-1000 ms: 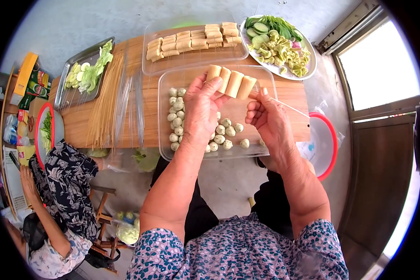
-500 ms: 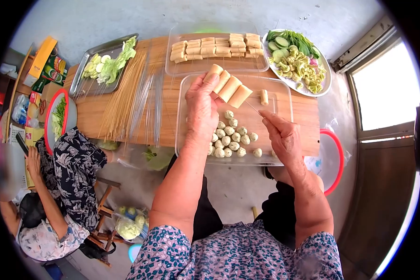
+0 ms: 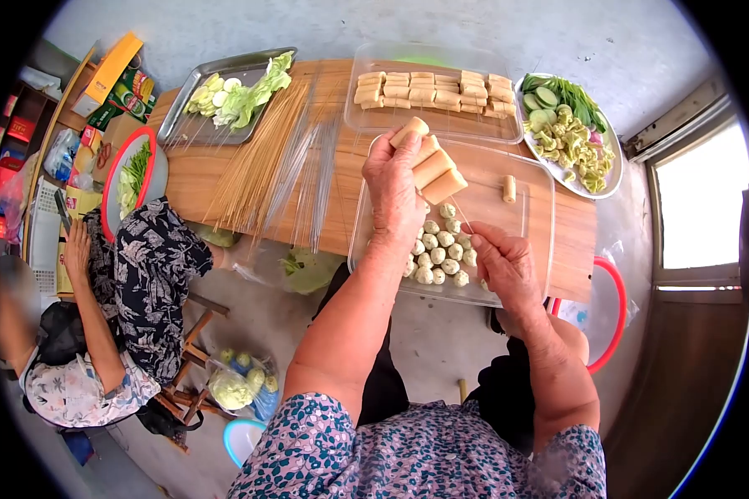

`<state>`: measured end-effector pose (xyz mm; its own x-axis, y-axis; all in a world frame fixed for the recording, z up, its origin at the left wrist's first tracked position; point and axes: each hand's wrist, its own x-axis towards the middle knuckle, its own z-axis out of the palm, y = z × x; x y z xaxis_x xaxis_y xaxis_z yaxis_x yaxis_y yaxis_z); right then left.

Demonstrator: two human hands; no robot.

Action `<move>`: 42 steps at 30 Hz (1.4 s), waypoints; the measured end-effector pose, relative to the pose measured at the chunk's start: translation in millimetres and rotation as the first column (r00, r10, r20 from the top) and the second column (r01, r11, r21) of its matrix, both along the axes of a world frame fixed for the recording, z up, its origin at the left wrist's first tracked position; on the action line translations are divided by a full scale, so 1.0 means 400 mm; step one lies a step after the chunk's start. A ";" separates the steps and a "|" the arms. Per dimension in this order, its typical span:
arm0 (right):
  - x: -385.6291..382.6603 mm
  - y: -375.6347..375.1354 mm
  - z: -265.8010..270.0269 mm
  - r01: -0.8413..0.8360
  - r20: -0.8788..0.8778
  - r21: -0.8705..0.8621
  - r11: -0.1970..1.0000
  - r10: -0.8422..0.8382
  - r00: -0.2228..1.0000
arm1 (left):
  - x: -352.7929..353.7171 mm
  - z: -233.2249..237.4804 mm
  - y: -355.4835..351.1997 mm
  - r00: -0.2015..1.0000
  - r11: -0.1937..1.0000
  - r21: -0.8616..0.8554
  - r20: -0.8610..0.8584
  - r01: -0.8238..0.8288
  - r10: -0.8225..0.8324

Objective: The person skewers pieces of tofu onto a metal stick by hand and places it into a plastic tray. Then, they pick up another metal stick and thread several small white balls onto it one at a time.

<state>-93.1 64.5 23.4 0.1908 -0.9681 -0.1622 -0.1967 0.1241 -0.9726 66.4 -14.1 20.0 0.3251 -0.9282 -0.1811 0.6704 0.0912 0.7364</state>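
Above a clear plastic tray (image 3: 547, 241), my left hand (image 3: 394, 179) grips a row of several tan rolls (image 3: 434, 170) side by side. A thin skewer (image 3: 461, 214) runs from the lowest roll to my right hand (image 3: 505, 259), whose fingers are pinched on its other end. Several speckled pale balls (image 3: 441, 249) lie in the tray under my hands. One short roll (image 3: 509, 189) lies apart at the tray's right. Behind, a second clear container (image 3: 358, 116) holds rows of stacked tan rolls (image 3: 448, 91).
Left on the table (image 3: 200, 191) are bundled wooden skewers (image 3: 254, 158), metal skewers (image 3: 310, 166) and a metal tray (image 3: 171, 125) with lettuce. A vegetable plate (image 3: 612, 179) stands at the right. A seated person (image 3: 91, 349) is at the left. Red-rimmed basins (image 3: 622, 320) flank the table.
The whole view has shifted, with the table now further right in the frame. My right hand has moved slightly lower and closer to my left hand; the rolls are tilted more steeply.
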 end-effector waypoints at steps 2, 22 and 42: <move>0.006 0.000 -0.002 -0.006 0.001 0.000 1.000 0.006 1.000 | 0.004 0.014 0.007 1.000 1.000 0.004 -0.012 0.002 -0.002; 0.037 -0.008 0.008 0.009 0.293 0.199 0.980 -0.068 0.954 | -0.007 -0.031 -0.004 0.997 0.997 -0.030 -0.030 0.066 -0.066; 0.040 -0.007 0.026 -0.007 0.265 0.288 0.958 -0.073 0.962 | -0.011 -0.025 -0.010 1.000 1.000 0.026 -0.012 -0.010 0.010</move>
